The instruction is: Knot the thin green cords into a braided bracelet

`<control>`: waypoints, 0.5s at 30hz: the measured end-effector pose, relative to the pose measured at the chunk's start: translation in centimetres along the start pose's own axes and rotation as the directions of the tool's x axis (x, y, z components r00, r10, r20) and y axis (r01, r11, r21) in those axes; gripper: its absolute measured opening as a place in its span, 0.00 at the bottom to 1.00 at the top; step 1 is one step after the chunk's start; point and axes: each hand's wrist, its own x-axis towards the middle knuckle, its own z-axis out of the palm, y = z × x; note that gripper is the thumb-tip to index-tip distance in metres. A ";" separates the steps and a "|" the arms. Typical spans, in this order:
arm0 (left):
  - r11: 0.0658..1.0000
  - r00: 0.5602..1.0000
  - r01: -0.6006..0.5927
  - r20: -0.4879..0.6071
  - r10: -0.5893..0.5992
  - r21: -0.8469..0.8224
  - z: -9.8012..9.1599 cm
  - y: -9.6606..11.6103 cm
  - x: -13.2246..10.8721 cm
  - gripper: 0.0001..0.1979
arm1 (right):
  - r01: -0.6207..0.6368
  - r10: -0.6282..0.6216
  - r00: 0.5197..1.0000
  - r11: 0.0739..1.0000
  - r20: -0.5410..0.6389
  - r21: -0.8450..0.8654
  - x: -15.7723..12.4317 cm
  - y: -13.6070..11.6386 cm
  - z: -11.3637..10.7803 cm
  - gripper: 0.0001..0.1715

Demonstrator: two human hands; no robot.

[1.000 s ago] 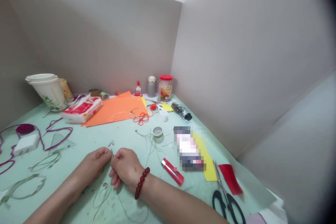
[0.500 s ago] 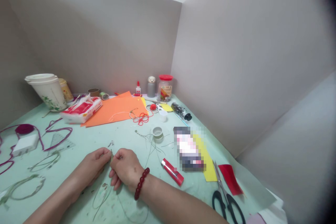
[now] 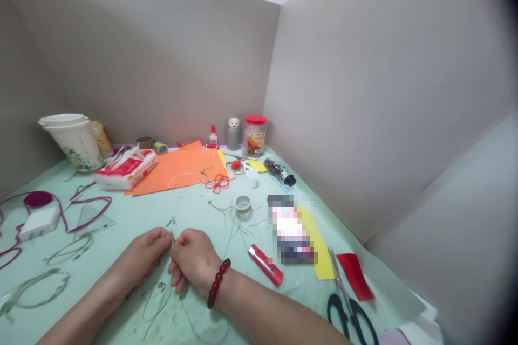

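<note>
My left hand [image 3: 146, 256] and my right hand [image 3: 195, 260] meet on the pale green table [image 3: 121, 215], fingertips pinched together on a thin green cord [image 3: 172, 238]. Loops of that cord [image 3: 159, 302] trail on the table toward me, under both hands. My right wrist wears a dark red bead bracelet [image 3: 217, 282]. A small spool of green cord [image 3: 243, 204] stands beyond my right hand, with loose strands running from it.
A red lighter [image 3: 266, 264] lies right of my right hand, black scissors [image 3: 348, 307] and red paper [image 3: 355, 275] farther right. Orange paper [image 3: 178, 168], a tissue pack [image 3: 126, 168], a cup [image 3: 75, 140], a jar [image 3: 254, 135] and glue [image 3: 213, 135] stand at the back. Purple cord [image 3: 87, 207] lies left.
</note>
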 end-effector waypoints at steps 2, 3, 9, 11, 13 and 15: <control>1.000 0.999 0.025 0.031 -0.024 -0.013 -0.1 -0.1 0.2 0.22 | 0.003 -0.003 1.000 1.000 0.001 0.003 0.0 0.0 0.0 0.07; 0.999 0.998 0.045 0.053 -0.044 -0.015 -0.1 -0.2 0.2 0.22 | 0.001 -0.001 1.000 1.000 0.000 0.003 0.0 0.0 0.0 0.07; 0.999 0.997 0.038 0.064 -0.038 0.000 -0.3 -0.3 0.1 0.21 | -0.007 0.007 1.000 1.000 -0.012 0.000 -0.2 -0.1 0.1 0.07; 1.000 0.998 0.021 0.065 -0.021 -0.005 -0.2 -0.2 0.1 0.21 | -0.008 0.008 1.000 1.000 -0.012 0.002 -0.2 -0.2 0.0 0.07; 1.000 0.998 0.015 0.064 -0.015 -0.004 -0.1 -0.2 0.0 0.20 | -0.009 0.009 1.000 1.000 -0.009 0.001 -0.2 -0.2 0.0 0.08; 1.000 0.998 0.016 0.061 -0.016 0.001 -0.1 0.0 0.0 0.20 | -0.006 0.006 1.000 1.000 -0.008 -0.002 -0.2 -0.3 0.0 0.08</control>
